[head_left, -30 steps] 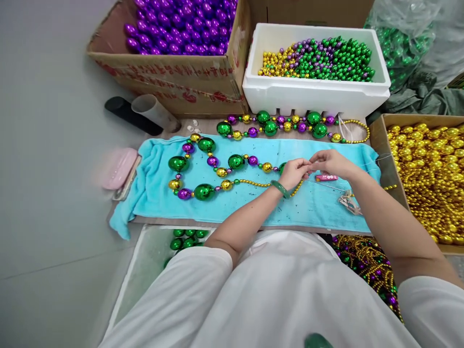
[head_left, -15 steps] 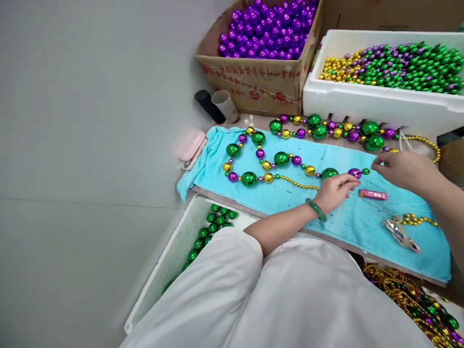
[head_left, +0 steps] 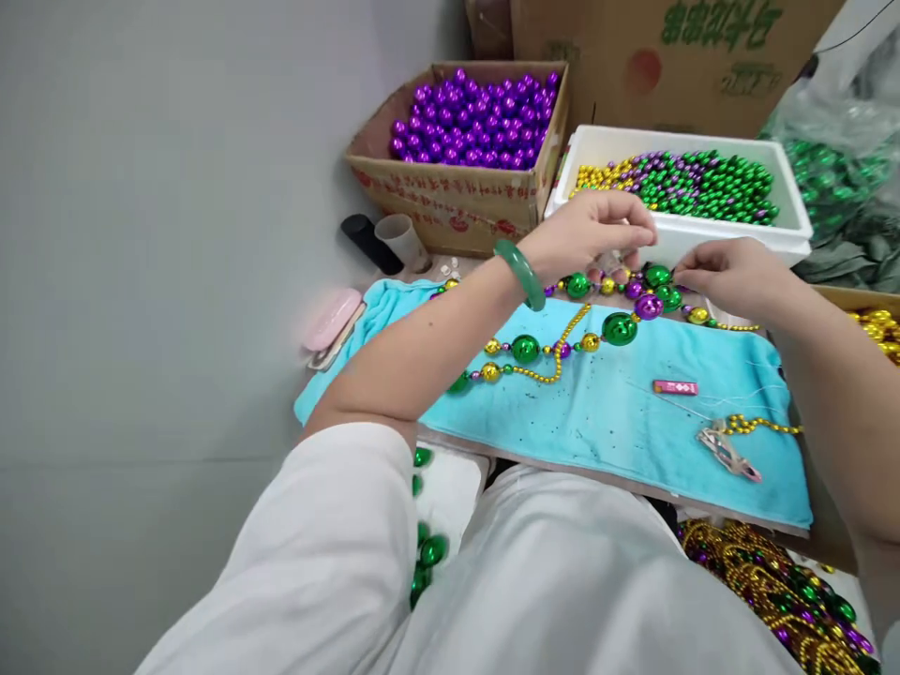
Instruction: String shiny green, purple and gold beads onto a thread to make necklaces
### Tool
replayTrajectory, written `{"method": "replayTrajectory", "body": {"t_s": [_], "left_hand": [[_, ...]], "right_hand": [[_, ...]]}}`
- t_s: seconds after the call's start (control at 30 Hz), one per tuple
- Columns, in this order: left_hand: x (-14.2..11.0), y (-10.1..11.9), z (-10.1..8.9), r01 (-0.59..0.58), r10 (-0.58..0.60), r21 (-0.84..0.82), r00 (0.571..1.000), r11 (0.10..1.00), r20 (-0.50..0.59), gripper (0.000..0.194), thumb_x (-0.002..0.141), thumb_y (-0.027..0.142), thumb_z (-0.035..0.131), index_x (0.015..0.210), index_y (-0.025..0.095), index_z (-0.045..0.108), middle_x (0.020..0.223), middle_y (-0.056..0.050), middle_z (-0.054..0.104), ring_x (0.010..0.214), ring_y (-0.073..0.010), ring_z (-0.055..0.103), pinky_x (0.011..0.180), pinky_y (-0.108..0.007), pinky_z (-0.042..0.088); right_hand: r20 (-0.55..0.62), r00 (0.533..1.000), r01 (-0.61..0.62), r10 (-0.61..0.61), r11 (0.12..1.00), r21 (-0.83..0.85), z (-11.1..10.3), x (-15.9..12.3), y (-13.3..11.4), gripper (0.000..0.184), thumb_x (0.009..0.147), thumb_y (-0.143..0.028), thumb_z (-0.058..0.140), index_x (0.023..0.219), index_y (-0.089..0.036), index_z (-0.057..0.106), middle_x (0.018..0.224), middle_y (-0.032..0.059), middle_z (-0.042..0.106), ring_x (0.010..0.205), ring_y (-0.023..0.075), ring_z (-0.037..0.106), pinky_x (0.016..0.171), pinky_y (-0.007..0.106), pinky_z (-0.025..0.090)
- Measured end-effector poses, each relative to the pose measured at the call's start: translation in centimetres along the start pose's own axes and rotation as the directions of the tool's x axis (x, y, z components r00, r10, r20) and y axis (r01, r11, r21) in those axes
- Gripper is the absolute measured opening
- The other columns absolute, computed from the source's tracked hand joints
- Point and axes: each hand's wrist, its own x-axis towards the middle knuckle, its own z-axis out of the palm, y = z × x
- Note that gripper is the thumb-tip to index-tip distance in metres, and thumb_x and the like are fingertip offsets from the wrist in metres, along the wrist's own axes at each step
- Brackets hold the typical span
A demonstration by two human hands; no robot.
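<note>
Threading work on the bead strand (head_left: 620, 328) seems in hand, calling next for fine finger control; left hand (head_left: 597, 230) and right hand (head_left: 735, 272) hover near each other, grips I cannot tell

Bead tub (head_left: 675, 234) sits just behind the left hand (head_left: 605, 232), carton (head_left: 436, 195) off left of it, towel (head_left: 597, 412) nearer in.
</note>
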Motion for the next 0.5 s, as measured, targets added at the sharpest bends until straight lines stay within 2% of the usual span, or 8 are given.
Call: {"method": "replayTrajectory", "body": {"t_s": [0.1, 0.17, 0.23, 0.3, 0.43, 0.5], "left_hand": [[1.8, 0.5, -2.0, 0.029, -0.029, -0.033, 0.999, 0.999, 0.016, 0.017, 0.082, 0.017, 0.063, 0.094, 0.005, 0.063, 0.082, -0.002, 0.058, 0.075, -0.0125, 0.067, 0.057, -0.017, 0.044], [2.0, 1.6, -2.3, 0.057, -0.057, -0.081, 0.998, 0.995, -0.005, 0.015, 0.082, 0.015, 0.063, 0.093, 0.005, 0.064, 0.083, -0.003, 0.059, 0.078, -0.0131, 0.067, 0.059, -0.017, 0.045], [1.6, 3.1, -1.8, 0.058, -0.066, -0.123, 0.996, 0.991, -0.062, 0.012, 0.082, 0.015, 0.063, 0.091, 0.007, 0.065, 0.082, -0.003, 0.06, 0.08, -0.0128, 0.066, 0.06, -0.017, 0.047], [1.0, 4.5, -0.9, 0.065, -0.074, -0.134, 0.995, 0.989, -0.063, 0.01, 0.079, 0.017, 0.067, 0.086, 0.01, 0.066, 0.08, -0.003, 0.062, 0.078, -0.0121, 0.064, 0.06, -0.018, 0.048], [-0.1, 5.8, 0.7, 0.186, -0.168, -0.18, 0.98, 0.966, 0.108, 0.008, 0.075, 0.018, 0.072, 0.078, 0.012, 0.066, 0.08, -0.004, 0.065, 0.071, -0.0107, 0.061, 0.058, -0.02, 0.046], [-0.7, 5.5, 1.0, 0.249, -0.225, -0.254, 0.967, 0.935, 0.119, 0.008, 0.079, 0.02, 0.069, 0.081, 0.013, 0.066, 0.081, -0.004, 0.064, 0.064, -0.0087, 0.059, 0.055, -0.021, 0.045]], "right_hand": [[-0.074, 0.996, 0.048, -0.046, 0.998, 0.028, -1.0, 0.6, -1.9, 0.009, 0.074, -0.023, 0.064, 0.073, -0.016, 0.067, 0.06, 0.001, 0.058, 0.055, 0.0105, 0.046, 0.056, 0.027, 0.036], [-0.107, 0.99, 0.106, -0.092, 0.986, 0.129, -1.3, 0.7, -3.1, 0.01, 0.072, -0.025, 0.065, 0.073, -0.016, 0.068, 0.059, 0.0008, 0.057, 0.055, 0.0105, 0.046, 0.055, 0.028, 0.037], [-0.106, 0.987, 0.147, -0.123, 0.955, 0.259, -1.0, 0.8, -4.1, 0.012, 0.071, -0.027, 0.067, 0.076, -0.017, 0.07, 0.061, 0.0009, 0.058, 0.056, 0.0106, 0.046, 0.056, 0.028, 0.039], [-0.086, 0.985, 0.17, -0.149, 0.913, 0.37, -0.3, 0.8, -4.9, 0.014, 0.07, -0.027, 0.069, 0.08, -0.017, 0.071, 0.064, 0.0008, 0.059, 0.058, 0.0108, 0.048, 0.058, 0.029, 0.04], [-0.083, 0.972, 0.228, -0.218, 0.817, 0.529, 1.4, 1.0, -5.6, 0.009, 0.068, -0.025, 0.069, 0.072, -0.017, 0.069, 0.068, 0.0008, 0.062, 0.062, 0.0106, 0.05, 0.064, 0.029, 0.043], [-0.095, 0.971, 0.235, -0.221, 0.794, 0.56, 1.9, 1.1, -5.5, 0.007, 0.068, -0.024, 0.069, 0.067, -0.017, 0.068, 0.068, 0.0007, 0.063, 0.062, 0.0104, 0.051, 0.065, 0.029, 0.043]]}}
